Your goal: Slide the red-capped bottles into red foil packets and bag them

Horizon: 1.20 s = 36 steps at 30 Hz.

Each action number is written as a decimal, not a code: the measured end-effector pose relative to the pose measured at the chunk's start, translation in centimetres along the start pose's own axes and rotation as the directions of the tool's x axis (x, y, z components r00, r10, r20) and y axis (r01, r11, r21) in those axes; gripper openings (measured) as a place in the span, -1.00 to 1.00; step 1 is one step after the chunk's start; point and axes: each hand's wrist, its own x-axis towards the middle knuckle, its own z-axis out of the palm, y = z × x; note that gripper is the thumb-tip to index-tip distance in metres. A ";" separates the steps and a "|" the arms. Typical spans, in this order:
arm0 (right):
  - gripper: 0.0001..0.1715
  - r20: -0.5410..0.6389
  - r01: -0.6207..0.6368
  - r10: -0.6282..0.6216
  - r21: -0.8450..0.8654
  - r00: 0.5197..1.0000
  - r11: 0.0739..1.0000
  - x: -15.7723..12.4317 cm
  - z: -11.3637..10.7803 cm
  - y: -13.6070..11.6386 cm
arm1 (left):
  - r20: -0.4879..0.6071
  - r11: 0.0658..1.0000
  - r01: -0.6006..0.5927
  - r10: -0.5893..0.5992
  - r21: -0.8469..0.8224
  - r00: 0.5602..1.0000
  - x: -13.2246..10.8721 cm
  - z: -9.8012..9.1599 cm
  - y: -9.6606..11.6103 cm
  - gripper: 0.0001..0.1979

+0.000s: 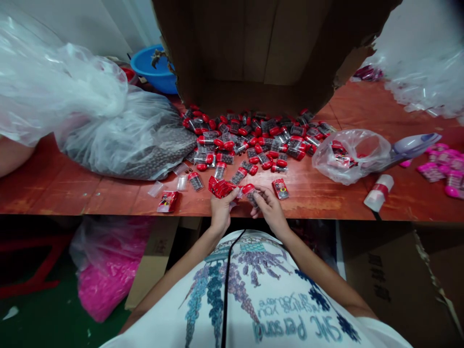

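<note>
My left hand point(221, 209) is closed on a bunch of red printed wrappers point(219, 187) just above the table's front edge. My right hand point(271, 207) grips a small clear bottle with a red cap point(249, 190) and dark beads inside, held close beside the wrappers. Just right of that hand lies a bottle in a red printed wrapper point(280, 188). Another wrapped bottle point(167, 201) rests to the left near the edge. Beyond both hands a heap of red-capped bottles point(266, 129) spreads out from a cardboard box.
The large cardboard box point(253, 53) opens towards me. A plastic bag of dark beads point(145, 145) slumps at left, before a blue basin point(154, 67). At right are a clear bag point(326, 162), a lilac-handled tool point(413, 145), a white roll point(379, 192) and pink bottles point(444, 166).
</note>
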 end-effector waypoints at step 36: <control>-0.54 0.139 0.149 -0.140 -0.057 0.980 0.987 0.2 -0.6 0.8 | 0.224 0.969 0.220 -0.240 0.112 0.945 -1.0 0.2 0.4 -0.74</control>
